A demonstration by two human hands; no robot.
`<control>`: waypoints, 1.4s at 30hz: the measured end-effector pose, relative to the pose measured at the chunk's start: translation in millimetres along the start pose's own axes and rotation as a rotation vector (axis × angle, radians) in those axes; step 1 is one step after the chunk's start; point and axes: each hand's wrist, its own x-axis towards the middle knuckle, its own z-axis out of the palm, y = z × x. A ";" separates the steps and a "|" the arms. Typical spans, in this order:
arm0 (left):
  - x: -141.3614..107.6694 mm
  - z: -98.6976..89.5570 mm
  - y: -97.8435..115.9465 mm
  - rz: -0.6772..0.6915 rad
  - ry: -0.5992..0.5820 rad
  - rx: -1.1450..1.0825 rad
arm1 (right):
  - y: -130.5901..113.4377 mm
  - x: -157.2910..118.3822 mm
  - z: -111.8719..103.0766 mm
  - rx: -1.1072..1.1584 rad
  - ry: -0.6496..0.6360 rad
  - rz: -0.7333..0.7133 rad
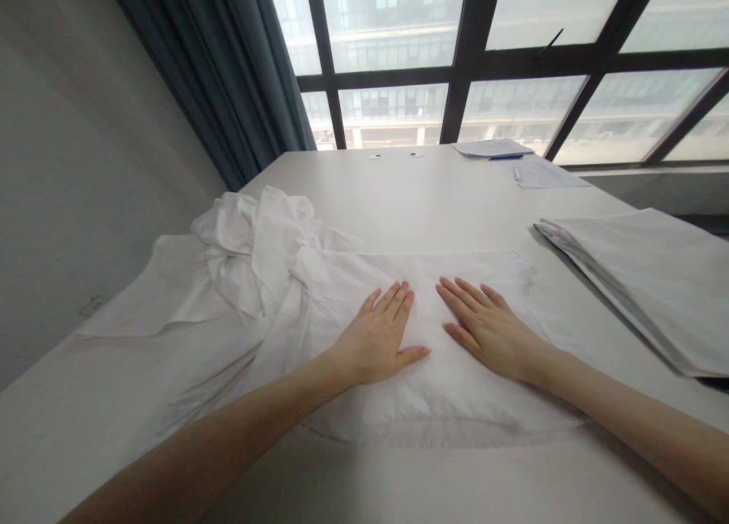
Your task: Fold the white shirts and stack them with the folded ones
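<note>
A white garment point(421, 410) lies spread on the white table, its middle smooth and its left part creased. My left hand point(379, 342) rests flat on the middle of the cloth, palm down, thumb pointing right. To its right, my right hand point(487, 326) also lies flat on the cloth with its fingers apart and pointing up and left. A gap separates the two hands. Crumpled white fabric point(256, 243) is heaped at the garment's left side, partly overlapping or touching it.
At the right of the white table point(399, 197) lies a folded white cloth point(643, 281) over something dark-edged. Papers point(493, 148) and a blue pen point(506, 157) sit at the far edge. Behind are windows and a dark blue curtain point(228, 68); a wall stands left.
</note>
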 end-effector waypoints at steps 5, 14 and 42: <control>-22.3 -4.2 -1.4 0.034 -0.031 -0.020 | 11.2 -12.1 2.7 -0.005 0.019 0.005; -59.4 -16.9 -3.2 0.020 -0.171 -0.036 | 30.9 -44.5 6.0 -0.066 0.079 0.066; -67.2 -26.7 -6.4 0.379 -0.123 -0.265 | -7.9 -46.5 -34.3 0.279 -0.271 -0.421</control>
